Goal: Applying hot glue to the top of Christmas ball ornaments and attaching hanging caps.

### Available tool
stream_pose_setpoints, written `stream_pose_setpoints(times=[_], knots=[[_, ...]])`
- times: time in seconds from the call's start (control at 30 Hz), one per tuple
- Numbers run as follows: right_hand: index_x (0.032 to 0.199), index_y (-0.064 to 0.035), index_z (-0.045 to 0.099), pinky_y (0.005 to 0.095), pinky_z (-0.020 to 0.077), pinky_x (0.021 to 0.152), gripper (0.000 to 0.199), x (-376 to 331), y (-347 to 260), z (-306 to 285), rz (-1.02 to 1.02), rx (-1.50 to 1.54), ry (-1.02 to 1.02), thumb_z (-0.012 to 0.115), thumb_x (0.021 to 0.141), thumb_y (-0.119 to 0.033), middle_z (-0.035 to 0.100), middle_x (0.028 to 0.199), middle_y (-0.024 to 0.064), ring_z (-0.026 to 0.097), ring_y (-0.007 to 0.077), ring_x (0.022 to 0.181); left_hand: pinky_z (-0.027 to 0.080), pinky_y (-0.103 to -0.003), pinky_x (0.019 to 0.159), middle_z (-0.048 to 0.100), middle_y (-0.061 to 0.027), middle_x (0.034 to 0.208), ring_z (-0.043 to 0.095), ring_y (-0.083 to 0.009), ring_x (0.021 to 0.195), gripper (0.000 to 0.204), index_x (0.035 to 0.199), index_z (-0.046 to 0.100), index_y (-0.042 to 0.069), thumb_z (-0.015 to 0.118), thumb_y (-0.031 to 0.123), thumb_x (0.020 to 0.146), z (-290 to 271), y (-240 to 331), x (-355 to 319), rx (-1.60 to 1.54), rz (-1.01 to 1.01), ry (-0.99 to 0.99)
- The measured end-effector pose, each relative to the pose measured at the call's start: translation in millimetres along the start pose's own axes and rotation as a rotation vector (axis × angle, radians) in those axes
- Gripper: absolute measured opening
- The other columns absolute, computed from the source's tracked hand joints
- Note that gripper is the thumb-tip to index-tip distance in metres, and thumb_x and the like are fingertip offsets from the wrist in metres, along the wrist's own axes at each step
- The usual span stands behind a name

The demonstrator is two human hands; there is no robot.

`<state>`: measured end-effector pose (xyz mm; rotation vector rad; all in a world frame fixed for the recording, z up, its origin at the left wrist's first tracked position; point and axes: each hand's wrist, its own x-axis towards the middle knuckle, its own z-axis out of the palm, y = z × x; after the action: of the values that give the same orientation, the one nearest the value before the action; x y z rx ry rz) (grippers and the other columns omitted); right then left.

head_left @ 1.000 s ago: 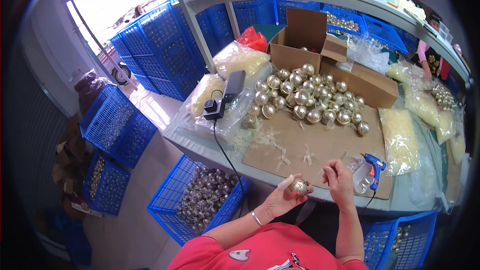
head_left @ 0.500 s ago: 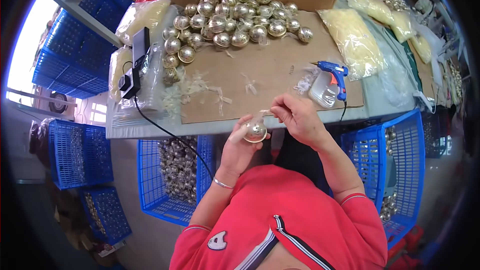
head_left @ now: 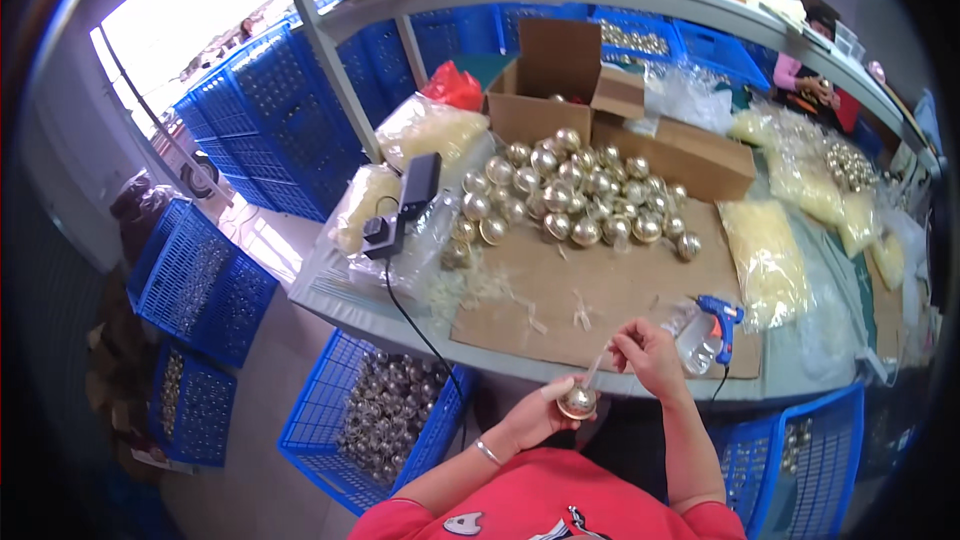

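Raised farther from the gold ball (head_left: 577, 402) than half a second ago, the right hand (head_left: 650, 358) pinches the upper end of a pale strip (head_left: 595, 368). Held in the curled fingers of the nearer left hand (head_left: 537, 415), the ball lies below-left of that pinch, the strip slanting up rightward between them.
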<state>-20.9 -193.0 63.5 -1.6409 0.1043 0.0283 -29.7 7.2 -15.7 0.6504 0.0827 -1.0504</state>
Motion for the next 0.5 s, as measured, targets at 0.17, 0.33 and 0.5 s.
stream_pose_setpoints(times=[0.17,0.33,0.5], knots=[[0.089,0.0018,0.058,0.0223,0.0489,0.055,0.007,13.2,15.7,-6.0,-0.023,0.112,-0.067,0.061,0.084,0.001,0.062,0.073,0.0049,0.059,0.0098,0.061,0.053,-0.034,0.076,0.055,-0.0161,0.120,0.061,-0.0334,0.101,0.022,0.114,0.044,0.015,0.048,0.025,0.095,-1.4,-3.4,-5.0,-0.064,0.017,-0.014],[0.092,0.0003,0.059,0.0209,0.0484,0.059,0.011,5.4,16.2,-0.2,-0.072,0.053,-0.066,0.063,0.082,0.001,0.061,0.076,0.0016,0.058,0.0077,0.065,0.052,-0.031,0.071,0.056,-0.0112,0.113,0.062,-0.0288,0.093,0.026,0.116,0.043,0.015,0.050,0.028,0.094,2.2,-10.7,-15.4,0.036,0.038,0.041],[0.099,-0.0011,0.060,0.0196,0.0471,0.060,0.019,2.1,13.4,-1.0,-0.147,-0.115,0.005,0.064,0.081,0.000,0.060,0.081,0.0005,0.057,0.0066,0.069,0.052,-0.032,0.069,0.056,-0.0122,0.112,0.062,-0.0289,0.091,0.028,0.118,0.043,0.012,0.045,0.028,0.096,5.3,-5.8,-14.0,-0.048,0.002,0.075]])
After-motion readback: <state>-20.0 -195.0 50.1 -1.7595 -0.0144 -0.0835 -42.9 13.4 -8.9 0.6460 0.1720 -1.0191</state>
